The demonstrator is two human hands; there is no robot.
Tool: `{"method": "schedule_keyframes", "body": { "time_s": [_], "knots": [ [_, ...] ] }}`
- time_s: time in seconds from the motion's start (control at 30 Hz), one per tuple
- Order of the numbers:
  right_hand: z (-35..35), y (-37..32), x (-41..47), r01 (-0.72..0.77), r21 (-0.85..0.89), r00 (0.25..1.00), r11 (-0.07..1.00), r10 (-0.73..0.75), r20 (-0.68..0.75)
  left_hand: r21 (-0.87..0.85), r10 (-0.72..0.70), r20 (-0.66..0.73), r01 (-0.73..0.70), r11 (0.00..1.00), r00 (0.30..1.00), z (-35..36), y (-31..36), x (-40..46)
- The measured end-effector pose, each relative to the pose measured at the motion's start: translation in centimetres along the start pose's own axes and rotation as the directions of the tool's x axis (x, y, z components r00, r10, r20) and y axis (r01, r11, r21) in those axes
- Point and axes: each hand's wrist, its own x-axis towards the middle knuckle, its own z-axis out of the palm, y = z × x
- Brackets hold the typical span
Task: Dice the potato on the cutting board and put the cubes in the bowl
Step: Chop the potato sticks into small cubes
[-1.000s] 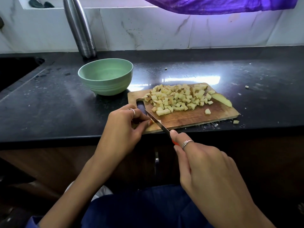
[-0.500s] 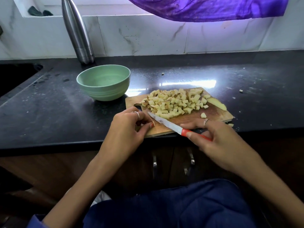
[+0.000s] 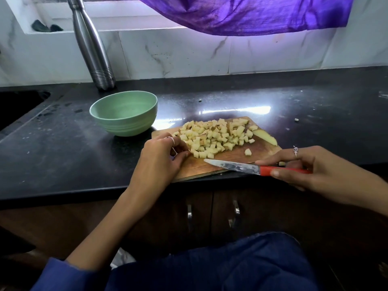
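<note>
My right hand (image 3: 319, 171) grips the red-handled knife (image 3: 249, 167); my left hand (image 3: 162, 158), fingers loosely curled, touches the pale potato cubes (image 3: 214, 136). Careless sweeping could scatter them off the wooden cutting board (image 3: 210, 166), missing the green bowl (image 3: 123, 113).

One bowl (image 3: 123, 113), one knife (image 3: 247, 168), one bottle (image 3: 92, 45).

I am at a home kitchen counter. A polished black stone worktop (image 3: 294, 106) runs along a white marble-veined tiled wall (image 3: 189, 53), with dark wooden cupboard doors (image 3: 210, 217) and their metal handles below the near edge. On the far left stands a tall steel water bottle (image 3: 90, 45), a purple cloth (image 3: 241, 13) hangs over the window ledge, and a dark sink recess (image 3: 19, 106) opens at the left.
</note>
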Motion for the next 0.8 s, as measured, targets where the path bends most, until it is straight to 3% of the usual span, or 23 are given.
{"method": "schedule_keyframes", "body": {
  "time_s": [0.23, 0.33, 0.47, 0.53, 0.63, 0.8],
  "knots": [
    [0.0, 1.1, 0.9, 0.036, -0.25, 0.994, 0.967, -0.061, -0.089, 0.034, 0.031, 0.008, -0.032, 0.999, 0.999, 0.0, -0.1, 0.4],
    [0.3, 1.3, 0.4, 0.024, -0.259, 0.989, 0.966, -0.06, -0.133, 0.027, 0.059, -0.03, -0.059, 0.998, 0.998, -0.4, 0.6, 0.8],
    [1.1, 1.6, -0.7, 0.06, -0.266, 0.981, 0.962, -0.106, -0.161, 0.032, 0.232, 0.042, -0.233, 0.972, 0.972, -0.8, 4.0, 3.4],
    [1.2, 1.9, -1.1, 0.058, -0.243, 0.975, 0.968, -0.107, -0.194, -0.001, 0.362, 0.187, -0.369, 0.93, 0.913, -0.3, 6.1, 5.4],
    [1.2, 2.6, -1.3, 0.042, -0.23, 0.973, 0.972, -0.092, -0.211, -0.052, 0.508, 0.386, -0.532, 0.845, 0.77, 2.1, 8.5, 8.2],
    [1.8, 3.6, -1.5, 0.05, -0.209, 0.962, 0.977, -0.103, -0.253, 0.005, 0.515, 0.607, -0.651, 0.759, 0.605, 7.7, 10.2, 11.1]
  ]
}}
